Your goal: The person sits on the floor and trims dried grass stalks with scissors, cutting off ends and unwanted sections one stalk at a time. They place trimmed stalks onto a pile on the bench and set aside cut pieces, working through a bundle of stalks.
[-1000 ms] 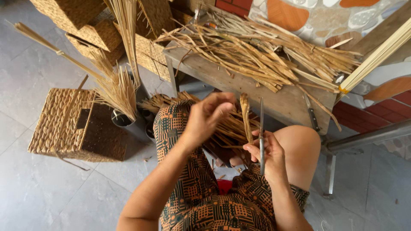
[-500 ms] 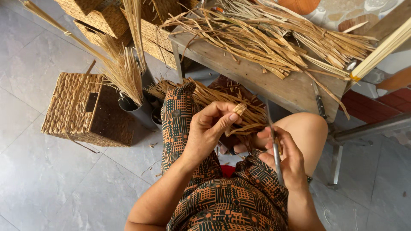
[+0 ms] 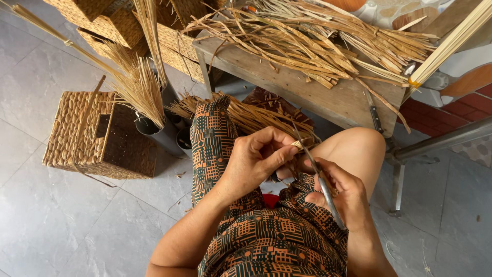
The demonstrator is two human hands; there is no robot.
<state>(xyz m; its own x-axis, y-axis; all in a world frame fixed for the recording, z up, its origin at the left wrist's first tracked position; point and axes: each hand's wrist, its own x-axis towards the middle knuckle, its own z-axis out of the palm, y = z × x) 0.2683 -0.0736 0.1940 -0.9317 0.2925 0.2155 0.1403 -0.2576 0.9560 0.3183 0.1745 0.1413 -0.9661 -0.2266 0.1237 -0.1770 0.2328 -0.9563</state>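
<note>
Two hands at work above a lap in orange-and-black patterned cloth. Left hand (image 3: 259, 159) curled shut, thumb and fingertips pinching the pale cut end of one dried straw strip (image 3: 298, 145). Right hand (image 3: 342, 192) wrapped closed around the handle of one slim metal blade (image 3: 322, 185), its point angled up to touch that pinched end. Pinch and blade tip held between the two knees, in front of the worktop's near edge.

One wooden worktop (image 3: 312, 92) across the top, heaped with a loose pile of dried strips (image 3: 318, 43), too many and too tangled to count. One dark-handled knife (image 3: 374, 114) flat near the worktop's right front corner. One pale bundle (image 3: 451, 43) bound by a yellow band, slanting in from the upper right corner. One further sheaf of strips (image 3: 251, 115) lying over the left knee and below the worktop edge.

On the grey tiled floor at left, one woven box (image 3: 84, 136) with a rectangular slot in its top. Just right of it, dark tubes (image 3: 161, 134), at least two, holding upright stalks. Behind, a stack of woven baskets (image 3: 110, 23), at least three; exact number cannot be told.
</note>
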